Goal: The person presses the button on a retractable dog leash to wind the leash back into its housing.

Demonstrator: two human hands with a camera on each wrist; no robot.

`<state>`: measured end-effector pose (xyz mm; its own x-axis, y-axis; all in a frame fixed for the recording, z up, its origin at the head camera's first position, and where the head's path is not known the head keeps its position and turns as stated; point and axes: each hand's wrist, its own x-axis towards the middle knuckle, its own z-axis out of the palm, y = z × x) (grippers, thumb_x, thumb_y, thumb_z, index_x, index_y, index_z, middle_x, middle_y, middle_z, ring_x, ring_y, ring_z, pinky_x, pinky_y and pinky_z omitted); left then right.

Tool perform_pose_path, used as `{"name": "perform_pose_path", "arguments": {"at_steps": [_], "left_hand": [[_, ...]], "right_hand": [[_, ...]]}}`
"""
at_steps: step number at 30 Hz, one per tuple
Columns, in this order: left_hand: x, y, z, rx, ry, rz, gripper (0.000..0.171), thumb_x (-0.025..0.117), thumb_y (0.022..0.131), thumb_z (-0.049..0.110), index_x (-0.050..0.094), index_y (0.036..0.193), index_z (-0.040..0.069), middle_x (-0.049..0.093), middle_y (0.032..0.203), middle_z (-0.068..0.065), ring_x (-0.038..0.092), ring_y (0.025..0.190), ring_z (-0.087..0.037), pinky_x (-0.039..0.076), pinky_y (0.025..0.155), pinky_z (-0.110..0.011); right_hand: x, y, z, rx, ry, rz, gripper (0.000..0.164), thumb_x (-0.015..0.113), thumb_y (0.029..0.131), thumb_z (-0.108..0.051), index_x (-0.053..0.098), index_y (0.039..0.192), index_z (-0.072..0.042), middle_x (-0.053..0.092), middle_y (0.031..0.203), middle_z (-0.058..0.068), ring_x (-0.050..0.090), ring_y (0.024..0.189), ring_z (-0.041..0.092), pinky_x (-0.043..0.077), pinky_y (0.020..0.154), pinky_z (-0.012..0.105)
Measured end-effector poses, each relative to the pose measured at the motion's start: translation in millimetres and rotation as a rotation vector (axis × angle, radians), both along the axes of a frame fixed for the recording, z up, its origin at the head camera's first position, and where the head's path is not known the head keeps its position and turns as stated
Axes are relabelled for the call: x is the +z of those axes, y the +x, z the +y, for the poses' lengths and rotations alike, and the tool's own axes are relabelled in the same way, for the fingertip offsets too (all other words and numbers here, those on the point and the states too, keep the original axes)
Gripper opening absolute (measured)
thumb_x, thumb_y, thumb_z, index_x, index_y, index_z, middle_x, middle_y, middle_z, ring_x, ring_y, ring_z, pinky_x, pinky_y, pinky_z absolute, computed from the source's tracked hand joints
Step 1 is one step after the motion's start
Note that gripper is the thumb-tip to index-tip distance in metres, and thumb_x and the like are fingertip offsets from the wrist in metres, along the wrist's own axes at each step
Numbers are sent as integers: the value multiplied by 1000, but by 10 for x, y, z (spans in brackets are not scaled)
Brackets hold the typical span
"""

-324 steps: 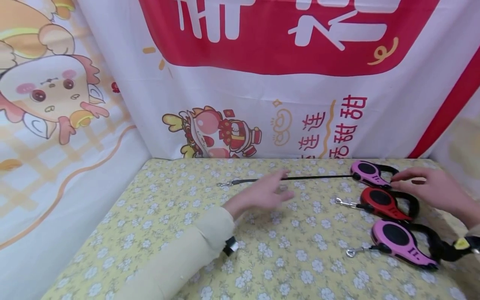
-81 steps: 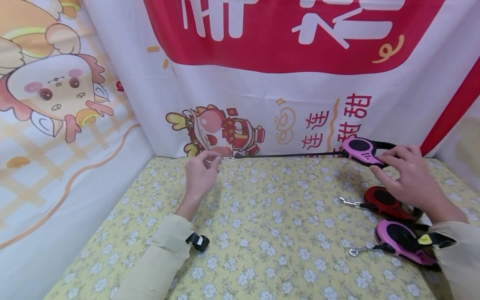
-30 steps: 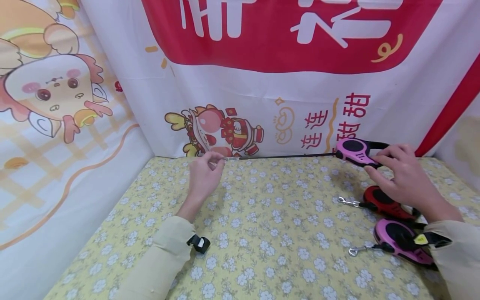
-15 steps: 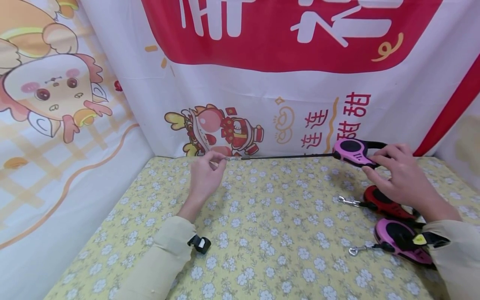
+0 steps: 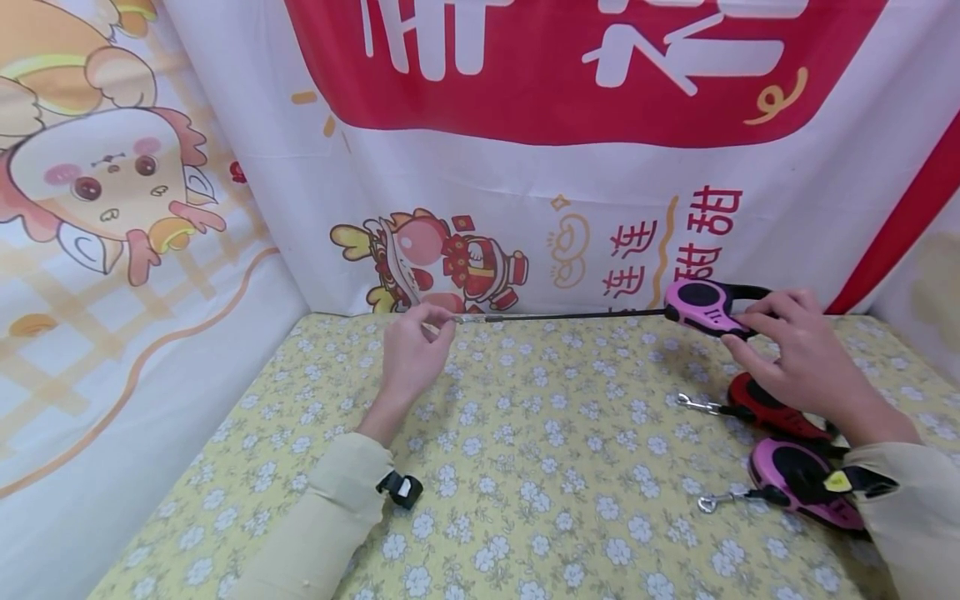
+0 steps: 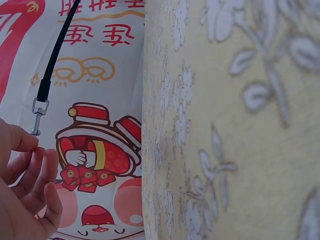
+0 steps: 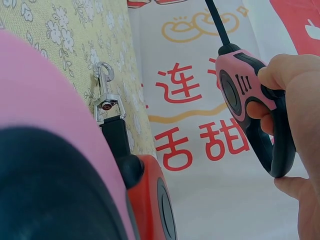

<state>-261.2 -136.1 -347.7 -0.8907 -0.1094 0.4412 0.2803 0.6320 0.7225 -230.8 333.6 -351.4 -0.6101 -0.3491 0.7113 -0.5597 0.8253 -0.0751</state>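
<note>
My left hand pinches the end of a silver snap hook between thumb and fingertip. From the hook a black leash strap runs straight across to a pink and black retractable dog leash. That leash's handle is in the grip of my right hand, with a thumb up near the button in the right wrist view. The pink case is raised off the table. Below my right hand lie a red retractable leash and a second pink one, both partly covered by the hand and sleeve.
A floral yellow cloth covers the table. Behind it hangs a white and red printed banner, close to the stretched strap. Snap hooks of the two lying leashes point left, one silver hook nearest me.
Earlier the pink leash lay on the table with its strap pulled out; both hands have since lifted it. Over the last second, the right hand drifts slightly left and the stretched strap shortens.
</note>
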Motion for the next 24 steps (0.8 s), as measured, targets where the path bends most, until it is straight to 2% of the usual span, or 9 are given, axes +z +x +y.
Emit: {"name": "perform_pose_path", "arguments": {"at_steps": [6, 12, 19, 24], "left_hand": [[12, 8, 1, 1, 7, -14, 12, 70, 98, 15, 75, 107, 9, 76, 101, -7, 66, 73, -19, 53, 62, -28], [10, 9, 8, -3, 8, -25, 11, 70, 99, 15, 75, 107, 9, 75, 101, -7, 66, 75, -20, 54, 64, -29], [10, 18, 22, -2, -2, -29, 13, 70, 99, 15, 75, 108, 8, 75, 104, -8, 66, 77, -21, 53, 66, -28], [-9, 15, 16, -12, 2, -26, 12, 70, 99, 15, 75, 108, 8, 74, 103, -8, 66, 77, -20, 53, 67, -29]], "right_hand": [[12, 18, -20, -7, 9, -12, 48, 68, 100, -37, 76, 100, 10, 65, 106, 26, 48, 106, 43, 36, 85, 54], [7, 29, -24, -35, 24, -43, 37, 74, 94, -26, 77, 105, 9, 65, 108, 25, 47, 107, 41, 36, 84, 53], [-3, 33, -28, -41, 27, -55, 36, 75, 94, -25, 77, 107, 9, 65, 109, 25, 47, 109, 42, 36, 85, 55], [-19, 16, -26, -15, 19, -40, 38, 74, 95, -28, 77, 106, 9, 66, 108, 25, 47, 106, 42, 35, 84, 53]]}}
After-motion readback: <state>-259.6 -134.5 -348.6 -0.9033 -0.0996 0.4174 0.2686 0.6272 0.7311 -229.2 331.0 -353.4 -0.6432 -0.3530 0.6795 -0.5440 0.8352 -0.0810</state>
